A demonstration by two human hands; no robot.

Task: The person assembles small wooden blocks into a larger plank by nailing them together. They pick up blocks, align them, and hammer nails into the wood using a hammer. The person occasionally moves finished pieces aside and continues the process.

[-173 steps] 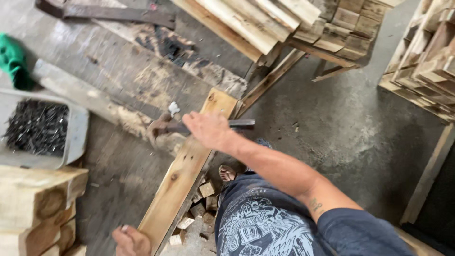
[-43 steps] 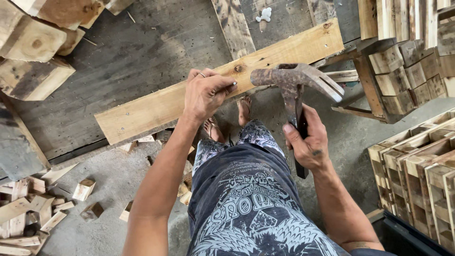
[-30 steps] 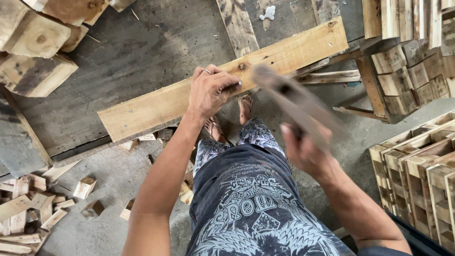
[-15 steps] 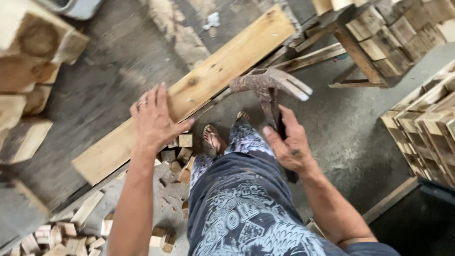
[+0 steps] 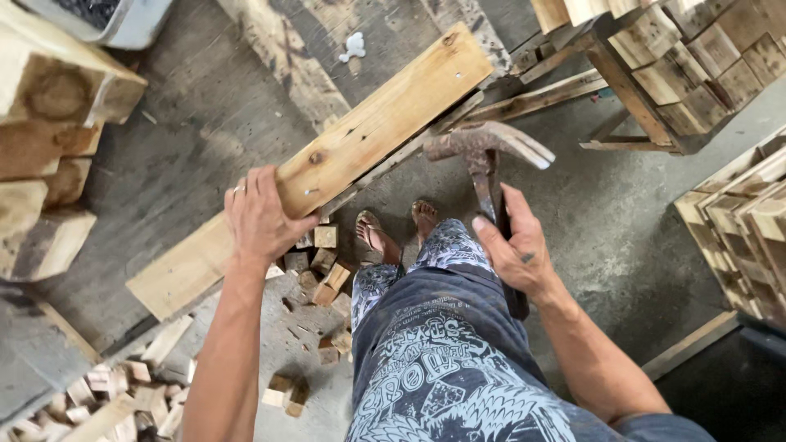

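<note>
Seen from the head camera, looking straight down, a person stands at a grey, worn wooden workbench (image 5: 188,123). The left hand (image 5: 260,217) lies palm down with its fingers curled over the near edge of a long, pale, knotted wooden plank (image 5: 360,139), which runs diagonally across the bench edge from lower left to upper right. Half a second ago this hand was spread flat, lower down the plank; it now grips further along. The right hand (image 5: 517,250) is wrapped tight around the dark handle of a rusty steel claw hammer (image 5: 487,147), thumb along the shaft. The hammer head hovers just beside the plank's near edge, not touching it, much as before, though the camera has swung slightly.

Below the plank, the person's bare feet in sandals (image 5: 397,229) stand on a grey concrete floor (image 5: 622,221). Small pale offcut wooden blocks (image 5: 315,270) litter the floor beside the feet and at lower left. Chunky square timber blocks (image 5: 53,139) are stacked on the bench at left. Stacks of slatted wooden pallets (image 5: 737,221) stand at right and upper right. A grey tray (image 5: 131,20) shows at the top left corner.
</note>
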